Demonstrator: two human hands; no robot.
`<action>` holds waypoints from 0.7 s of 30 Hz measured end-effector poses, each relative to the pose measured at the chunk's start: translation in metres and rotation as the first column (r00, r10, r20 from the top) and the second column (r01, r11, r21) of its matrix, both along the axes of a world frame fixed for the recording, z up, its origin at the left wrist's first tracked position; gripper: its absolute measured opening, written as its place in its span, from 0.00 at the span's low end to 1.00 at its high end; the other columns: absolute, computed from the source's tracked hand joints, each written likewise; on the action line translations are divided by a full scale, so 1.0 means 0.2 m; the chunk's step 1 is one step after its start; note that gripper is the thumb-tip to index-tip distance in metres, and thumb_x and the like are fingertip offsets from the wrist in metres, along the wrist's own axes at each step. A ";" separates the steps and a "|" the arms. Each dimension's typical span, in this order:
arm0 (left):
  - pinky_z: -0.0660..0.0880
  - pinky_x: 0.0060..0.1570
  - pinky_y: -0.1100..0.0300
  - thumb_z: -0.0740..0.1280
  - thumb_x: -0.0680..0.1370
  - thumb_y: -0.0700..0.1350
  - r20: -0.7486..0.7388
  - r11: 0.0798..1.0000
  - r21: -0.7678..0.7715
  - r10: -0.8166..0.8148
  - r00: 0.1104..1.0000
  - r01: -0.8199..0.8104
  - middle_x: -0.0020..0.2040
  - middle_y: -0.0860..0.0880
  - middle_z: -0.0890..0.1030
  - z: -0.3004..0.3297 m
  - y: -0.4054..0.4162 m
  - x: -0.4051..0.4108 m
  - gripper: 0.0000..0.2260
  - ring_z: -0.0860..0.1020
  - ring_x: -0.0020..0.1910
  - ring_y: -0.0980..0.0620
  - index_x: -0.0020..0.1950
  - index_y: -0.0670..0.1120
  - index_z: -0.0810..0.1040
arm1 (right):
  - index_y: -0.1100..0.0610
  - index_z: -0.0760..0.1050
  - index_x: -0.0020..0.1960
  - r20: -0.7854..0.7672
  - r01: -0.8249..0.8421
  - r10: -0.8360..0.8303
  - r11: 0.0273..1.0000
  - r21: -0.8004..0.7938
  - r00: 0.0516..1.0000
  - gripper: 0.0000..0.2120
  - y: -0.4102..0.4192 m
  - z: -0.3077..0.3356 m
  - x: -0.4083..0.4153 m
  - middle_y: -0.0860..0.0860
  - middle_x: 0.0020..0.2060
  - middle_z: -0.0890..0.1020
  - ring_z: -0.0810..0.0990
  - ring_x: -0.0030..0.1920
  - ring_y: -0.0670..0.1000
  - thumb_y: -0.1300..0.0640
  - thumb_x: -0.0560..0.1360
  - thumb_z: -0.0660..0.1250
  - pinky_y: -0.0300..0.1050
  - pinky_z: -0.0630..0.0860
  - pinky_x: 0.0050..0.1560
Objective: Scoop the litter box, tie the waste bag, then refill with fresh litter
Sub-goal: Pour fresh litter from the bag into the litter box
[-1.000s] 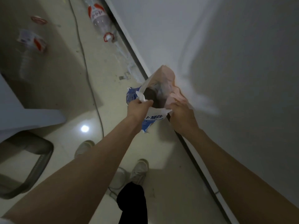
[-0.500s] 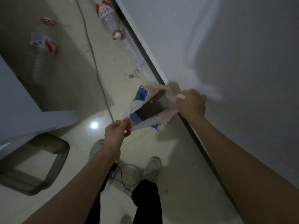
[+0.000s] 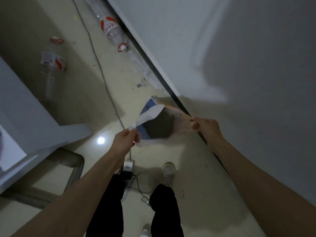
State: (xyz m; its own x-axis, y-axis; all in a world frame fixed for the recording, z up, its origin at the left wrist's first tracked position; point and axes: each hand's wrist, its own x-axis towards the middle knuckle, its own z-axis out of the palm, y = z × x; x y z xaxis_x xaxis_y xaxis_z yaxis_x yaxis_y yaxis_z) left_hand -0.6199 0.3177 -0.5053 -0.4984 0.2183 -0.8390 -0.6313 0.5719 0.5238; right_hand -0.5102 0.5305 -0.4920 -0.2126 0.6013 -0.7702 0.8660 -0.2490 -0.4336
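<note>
While both arms are reaching out over the pale glossy floor [image 3: 196,168], the thin plastic waste bag, white and blue on one side and pinkish on the other [image 3: 154,124], is hanging in the air near the middle of the frame, stretched between the two hands. The left hand [image 3: 124,141] is pinching the white edge of the bag between thumb and fingers, and the right hand [image 3: 207,126] is gripping the pinkish edge with curled fingers, so the mouth is being pulled wide. Inside the bag a dark grey mass is sitting low in the pouch; what it is made of cannot be told from here.

Toward the top centre of the frame a clear plastic bottle with a red and white label [image 3: 112,33] is lying on its side beside the dark skirting strip of the white wall [image 3: 239,48]. At the upper left a second clear labelled bottle [image 3: 51,65] is lying on the floor too, next to a grey table edge [image 3: 25,108]. A thin grey cable [image 3: 102,72] is running down the floor to a small adapter near the person's white shoe [image 3: 168,171].
</note>
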 end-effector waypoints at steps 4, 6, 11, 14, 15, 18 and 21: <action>0.70 0.49 0.54 0.59 0.80 0.42 -0.084 0.995 0.043 -0.085 0.993 0.088 0.33 0.46 0.76 0.23 -0.08 -0.06 0.15 0.73 0.37 0.50 0.35 0.43 0.75 | 0.60 0.73 0.33 -0.064 0.206 -0.210 0.976 -0.067 0.976 0.12 -0.17 0.24 0.16 0.53 0.29 0.73 0.69 0.32 0.51 0.58 0.74 0.62 0.44 0.66 0.36; 0.70 0.49 0.54 0.59 0.81 0.42 -0.117 0.986 0.044 -0.154 0.981 0.160 0.33 0.46 0.76 0.38 -0.09 -0.09 0.15 0.73 0.37 0.50 0.35 0.43 0.76 | 0.60 0.74 0.38 -0.116 0.259 -0.270 0.961 -0.101 0.956 0.11 -0.26 0.37 0.20 0.52 0.29 0.71 0.68 0.31 0.50 0.56 0.76 0.60 0.45 0.66 0.37; 0.72 0.46 0.57 0.58 0.81 0.42 -0.115 0.968 0.075 -0.232 0.966 0.241 0.33 0.45 0.76 0.84 -0.19 -0.03 0.16 0.73 0.36 0.50 0.36 0.43 0.76 | 0.60 0.76 0.38 -0.221 0.533 -0.554 0.832 -0.154 0.802 0.14 -0.52 0.80 0.36 0.52 0.29 0.71 0.69 0.32 0.49 0.57 0.79 0.59 0.45 0.66 0.40; 0.69 0.49 0.52 0.57 0.81 0.43 -0.103 0.938 0.114 -0.317 0.943 0.327 0.33 0.45 0.75 1.06 -0.30 0.03 0.16 0.72 0.36 0.50 0.35 0.43 0.75 | 0.72 0.76 0.44 -0.295 0.614 -0.614 0.782 -0.106 0.732 0.15 -0.72 1.05 0.51 0.53 0.28 0.70 0.67 0.29 0.47 0.60 0.78 0.59 0.44 0.65 0.39; 0.68 0.49 0.52 0.56 0.82 0.43 -0.112 0.921 0.116 -0.361 0.926 0.373 0.32 0.45 0.74 1.14 -0.32 0.05 0.16 0.72 0.36 0.50 0.36 0.43 0.76 | 0.72 0.77 0.43 -0.300 0.636 -0.626 0.768 -0.077 0.719 0.15 -0.78 1.13 0.56 0.53 0.28 0.70 0.67 0.29 0.47 0.61 0.78 0.59 0.45 0.65 0.40; 0.68 0.45 0.53 0.56 0.81 0.43 -0.187 0.840 0.129 -0.502 0.845 0.527 0.32 0.45 0.73 1.36 -0.31 0.12 0.15 0.71 0.36 0.49 0.38 0.44 0.77 | 0.59 0.73 0.30 -0.294 0.687 -0.664 0.726 -0.035 0.687 0.18 -0.94 1.36 0.72 0.52 0.26 0.70 0.68 0.30 0.49 0.61 0.78 0.60 0.48 0.67 0.43; 0.67 0.39 0.57 0.57 0.81 0.43 -0.265 0.723 0.148 -0.628 0.731 0.675 0.32 0.45 0.73 1.59 -0.23 0.22 0.15 0.70 0.34 0.50 0.37 0.41 0.75 | 0.57 0.72 0.28 -0.332 0.759 -0.711 0.651 0.021 0.620 0.19 -1.05 1.58 0.88 0.53 0.26 0.72 0.69 0.30 0.50 0.62 0.78 0.60 0.48 0.69 0.42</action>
